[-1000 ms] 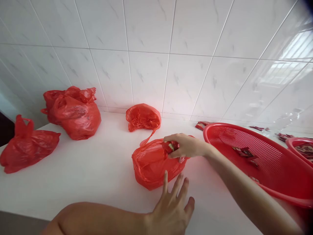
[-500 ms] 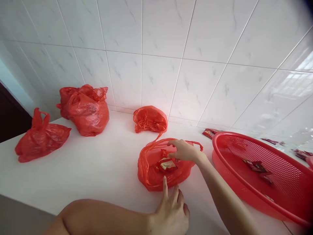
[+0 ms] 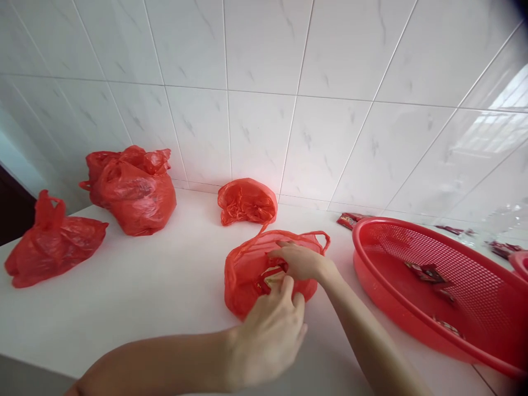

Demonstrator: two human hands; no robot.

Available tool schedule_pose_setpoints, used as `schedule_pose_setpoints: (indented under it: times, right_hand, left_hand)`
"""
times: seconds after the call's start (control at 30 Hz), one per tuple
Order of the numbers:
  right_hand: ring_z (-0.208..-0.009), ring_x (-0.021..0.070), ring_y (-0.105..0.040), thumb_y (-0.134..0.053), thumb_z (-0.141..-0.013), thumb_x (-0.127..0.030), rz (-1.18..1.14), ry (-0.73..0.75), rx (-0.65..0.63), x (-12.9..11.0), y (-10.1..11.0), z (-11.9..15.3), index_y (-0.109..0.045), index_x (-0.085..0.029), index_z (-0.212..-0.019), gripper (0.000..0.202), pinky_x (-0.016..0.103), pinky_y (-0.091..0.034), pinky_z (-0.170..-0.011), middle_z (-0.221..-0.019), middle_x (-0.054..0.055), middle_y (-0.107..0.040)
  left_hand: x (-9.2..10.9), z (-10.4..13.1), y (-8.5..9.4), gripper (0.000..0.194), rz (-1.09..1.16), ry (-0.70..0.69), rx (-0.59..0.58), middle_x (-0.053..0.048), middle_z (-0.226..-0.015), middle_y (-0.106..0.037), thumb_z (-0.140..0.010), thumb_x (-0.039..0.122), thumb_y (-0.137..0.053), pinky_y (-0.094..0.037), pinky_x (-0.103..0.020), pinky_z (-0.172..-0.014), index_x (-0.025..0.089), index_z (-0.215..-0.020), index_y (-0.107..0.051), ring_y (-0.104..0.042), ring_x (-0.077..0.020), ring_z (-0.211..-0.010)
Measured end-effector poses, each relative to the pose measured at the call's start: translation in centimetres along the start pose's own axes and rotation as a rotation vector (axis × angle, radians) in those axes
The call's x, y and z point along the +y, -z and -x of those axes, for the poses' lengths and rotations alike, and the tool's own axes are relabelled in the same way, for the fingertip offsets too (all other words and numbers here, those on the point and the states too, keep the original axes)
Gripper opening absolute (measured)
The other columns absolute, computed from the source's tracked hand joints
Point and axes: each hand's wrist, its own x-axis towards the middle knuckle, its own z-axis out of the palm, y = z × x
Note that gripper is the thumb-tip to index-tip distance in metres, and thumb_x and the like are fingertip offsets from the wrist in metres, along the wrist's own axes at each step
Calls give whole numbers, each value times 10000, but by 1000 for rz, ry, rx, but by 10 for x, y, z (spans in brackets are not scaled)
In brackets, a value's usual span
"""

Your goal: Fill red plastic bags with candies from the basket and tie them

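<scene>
A red plastic bag (image 3: 237,275) stands with its mouth open on the white counter, small wrapped snack packets (image 3: 272,276) inside it. My right hand (image 3: 301,261) reaches over the bag's right side, fingers down in the mouth beside the packets; the index finger is stretched and the other fingertips are hidden. Over the bag's front edge is my left hand (image 3: 268,330), its fingers loosely bent and apart, slightly blurred. I see nothing held in it.
Right of the bag stands a large red perforated basket (image 3: 396,308) with several packets in it. A crumpled red bag (image 3: 247,202) lies behind. Filled red bags (image 3: 140,192) and a tied red bag (image 3: 55,242) stand at left. Red packets (image 3: 350,220) lie by the tiled wall.
My left hand has moved forward and up over the bag's front edge, its fingers now bent. My right hand has dipped further into the bag. The view has shifted slightly right.
</scene>
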Motion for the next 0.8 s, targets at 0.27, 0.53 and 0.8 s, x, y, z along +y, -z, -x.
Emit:
schedule_pose_setpoints:
  times: [0.27,0.53,0.8]
  right_hand:
    - [-995,248,-575,-631,-749,-177,178,54,34,-3,-14,-13,-549,-184,-733,84,342,-421,-826,-945,78,-620]
    - [-628,121,-392,-510,-781,-160,-50,87,23,26,4,0,-377,-214,-753,146,268,-251,-531,-725,-30,-480]
    - [-618,114,-431,-549,-787,-208,-261,120,-53,22,19,11,-480,-213,-787,68,260,-318,-534,-707,-44,-489]
  left_hand:
    - [-18,-12,-4,458,-56,110,-292,-300,-1199,-628,-955,363,-510,-544,-478,-892,-15,-1147,-682,-642,-407,-1090]
    - [-30,-17,9,518,-27,48,-318,-220,-1042,-688,-991,444,-386,-521,-451,-817,83,-907,-748,-657,-379,-1010]
    - [-63,-33,20,200,86,118,169,-104,-1056,-647,-937,297,-525,-443,-300,-626,155,-1041,-620,-638,-229,-862]
